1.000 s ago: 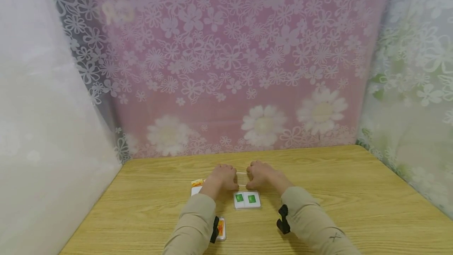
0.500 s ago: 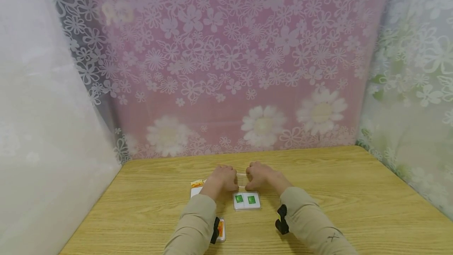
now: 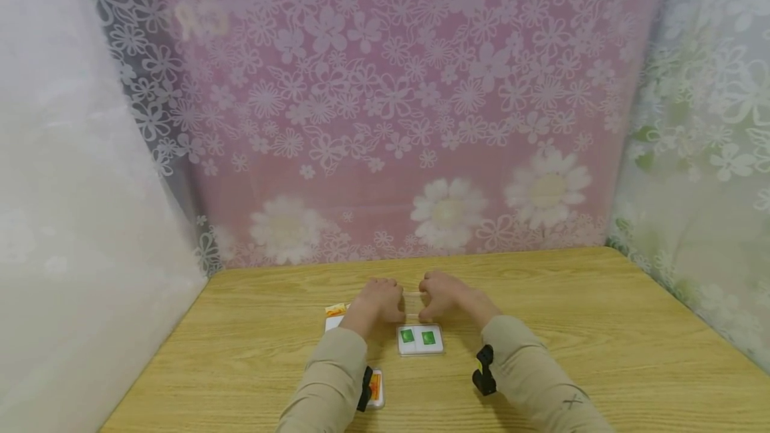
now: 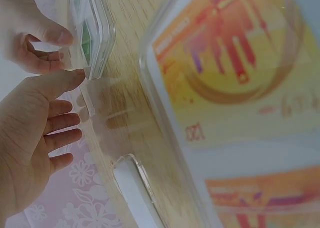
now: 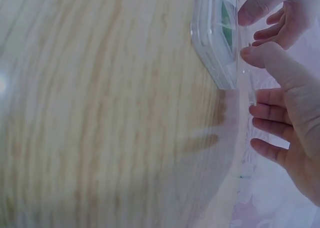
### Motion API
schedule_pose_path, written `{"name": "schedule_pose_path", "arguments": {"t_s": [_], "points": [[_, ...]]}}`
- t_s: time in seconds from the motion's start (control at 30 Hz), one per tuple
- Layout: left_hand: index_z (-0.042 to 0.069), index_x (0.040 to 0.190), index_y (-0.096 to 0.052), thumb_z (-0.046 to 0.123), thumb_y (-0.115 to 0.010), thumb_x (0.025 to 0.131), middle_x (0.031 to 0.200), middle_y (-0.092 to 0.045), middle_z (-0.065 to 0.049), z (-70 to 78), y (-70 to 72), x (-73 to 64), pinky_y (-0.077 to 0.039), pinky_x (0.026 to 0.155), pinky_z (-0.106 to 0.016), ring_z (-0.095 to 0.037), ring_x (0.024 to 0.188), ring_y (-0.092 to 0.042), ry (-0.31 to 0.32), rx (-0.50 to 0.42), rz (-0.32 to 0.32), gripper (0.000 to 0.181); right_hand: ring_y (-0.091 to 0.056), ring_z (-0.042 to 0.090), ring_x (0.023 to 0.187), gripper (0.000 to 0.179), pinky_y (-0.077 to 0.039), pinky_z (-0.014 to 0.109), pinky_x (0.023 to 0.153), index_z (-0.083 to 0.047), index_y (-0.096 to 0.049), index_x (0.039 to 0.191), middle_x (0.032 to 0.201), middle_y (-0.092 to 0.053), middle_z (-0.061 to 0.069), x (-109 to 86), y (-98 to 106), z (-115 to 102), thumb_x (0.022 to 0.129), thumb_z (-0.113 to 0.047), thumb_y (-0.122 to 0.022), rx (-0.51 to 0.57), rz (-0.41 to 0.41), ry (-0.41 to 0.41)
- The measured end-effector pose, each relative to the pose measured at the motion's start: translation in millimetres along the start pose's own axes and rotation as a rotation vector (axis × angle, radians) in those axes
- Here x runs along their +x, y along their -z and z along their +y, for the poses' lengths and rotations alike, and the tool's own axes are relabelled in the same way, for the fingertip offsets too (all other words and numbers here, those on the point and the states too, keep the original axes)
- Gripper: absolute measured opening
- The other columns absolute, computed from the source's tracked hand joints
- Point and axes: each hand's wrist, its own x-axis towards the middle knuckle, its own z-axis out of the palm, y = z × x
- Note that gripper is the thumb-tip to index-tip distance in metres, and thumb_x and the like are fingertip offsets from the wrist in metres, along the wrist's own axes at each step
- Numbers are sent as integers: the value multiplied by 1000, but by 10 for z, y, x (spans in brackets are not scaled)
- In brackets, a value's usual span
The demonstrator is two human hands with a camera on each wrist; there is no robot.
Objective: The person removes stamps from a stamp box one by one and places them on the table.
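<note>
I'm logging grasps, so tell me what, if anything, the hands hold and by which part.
A clear plastic piece, perhaps a lid: the left hand grips its left end, the right hand its right end.

In the head view's lower centre, a card case lies on the table, before a plastic piece between the left hand and right hand.

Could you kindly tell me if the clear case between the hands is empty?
Apparently empty, where visible: only the table shows through the case.
</note>
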Motion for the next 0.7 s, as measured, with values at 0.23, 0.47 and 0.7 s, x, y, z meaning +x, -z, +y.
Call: {"name": "schedule_pose_path", "arguments": {"t_s": [0.23,0.47,0.7], "points": [[10,127,-53,42,-63,83,127,-52,-5,-33,38,-26,-31,103,-39,-23,121,-45,-2,0,-15,56,-51,23,101,54,-44,38,85,-4,-61,115,109,-53,5,-15,22,6,75,-39,-73,-32,64,59],[10,127,-52,47,-67,78,126,-52,-6,-91,67,-46,-34,100,-40,-23,118,-47,-2,18,24,63,-49,21,100,56,-43,36,86,-5,-59,115,109,-52,4,6,13,5,73,-39,-73,-55,107,110],[10,130,-49,48,-67,77,130,-50,-6,-113,95,-71,-32,101,-42,-25,122,-44,6,11,28,67,-47,24,106,61,-40,40,91,-7,-54,117,113,-51,6,14,2,-32,73,-45,-74,-70,114,107]]}}
